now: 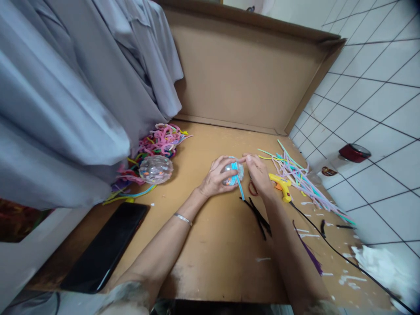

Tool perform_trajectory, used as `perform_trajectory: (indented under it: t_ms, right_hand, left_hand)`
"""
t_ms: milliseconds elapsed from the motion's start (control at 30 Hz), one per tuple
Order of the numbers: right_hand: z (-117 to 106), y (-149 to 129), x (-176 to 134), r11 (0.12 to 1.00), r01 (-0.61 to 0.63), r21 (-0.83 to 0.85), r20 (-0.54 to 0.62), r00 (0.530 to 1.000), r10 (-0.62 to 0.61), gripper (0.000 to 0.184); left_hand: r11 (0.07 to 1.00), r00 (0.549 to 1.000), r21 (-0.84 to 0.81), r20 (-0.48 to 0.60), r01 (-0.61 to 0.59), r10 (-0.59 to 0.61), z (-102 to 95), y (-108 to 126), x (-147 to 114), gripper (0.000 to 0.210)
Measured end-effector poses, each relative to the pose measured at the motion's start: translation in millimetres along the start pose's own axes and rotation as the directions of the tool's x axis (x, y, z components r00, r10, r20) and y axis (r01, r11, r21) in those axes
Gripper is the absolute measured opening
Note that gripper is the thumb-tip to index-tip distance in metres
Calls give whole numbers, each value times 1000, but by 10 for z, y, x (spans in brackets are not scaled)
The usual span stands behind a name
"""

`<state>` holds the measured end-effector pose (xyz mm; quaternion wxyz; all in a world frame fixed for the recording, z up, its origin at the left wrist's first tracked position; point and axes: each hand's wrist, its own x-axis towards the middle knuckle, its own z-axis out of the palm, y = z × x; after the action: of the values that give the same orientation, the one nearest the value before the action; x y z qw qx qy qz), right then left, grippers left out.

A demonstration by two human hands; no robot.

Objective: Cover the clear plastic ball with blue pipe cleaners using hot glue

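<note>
My left hand (217,178) is wrapped around a clear, faceted plastic ball (241,173) with small orange bits showing through. Bright blue pipe cleaners (234,167) lie side by side across the ball, and one loose end hangs down below it. At the ball's upper right edge is my right hand (257,171), its fingers pressed together. Whatever those fingers pinch, if anything, is too small to make out. Partly behind the right hand shows a red loop (252,189), possibly a scissors handle. Black pipe cleaners (258,218) lie just below the hands.
A yellow glue gun (281,186) with a black cord lies right of my right hand, beside pastel pipe cleaners (295,175). Leftward are another clear ball (156,169), a pink pipe-cleaner heap (162,140) and a black phone (106,247). Grey cloth (82,100) hangs at left; a cardboard panel (243,70) stands behind.
</note>
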<state>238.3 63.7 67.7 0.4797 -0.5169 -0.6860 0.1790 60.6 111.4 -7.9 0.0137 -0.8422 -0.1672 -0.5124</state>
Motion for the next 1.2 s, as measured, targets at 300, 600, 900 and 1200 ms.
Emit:
perform_trajectory:
  t_ms: [300, 600, 900, 1200]
  right_hand:
    - [46, 51, -8, 999, -45, -16, -8, 999, 45, 71]
    - [37, 58, 0, 999, -44, 14, -51, 998, 45, 68]
    - [44, 133, 8, 998, -43, 39, -17, 999, 44, 67]
    - [44, 62, 17, 993, -58, 106, 58, 997, 52, 70]
  left_hand:
    - [990, 992, 71, 2, -124, 125, 42, 92, 22, 29]
    - [992, 994, 58, 3, -110, 110, 31, 128, 54, 28]
    - [996, 997, 23, 16, -82, 81, 50, 135, 58, 29]
    - [994, 989, -78, -130, -82, 71, 85, 147, 86, 45]
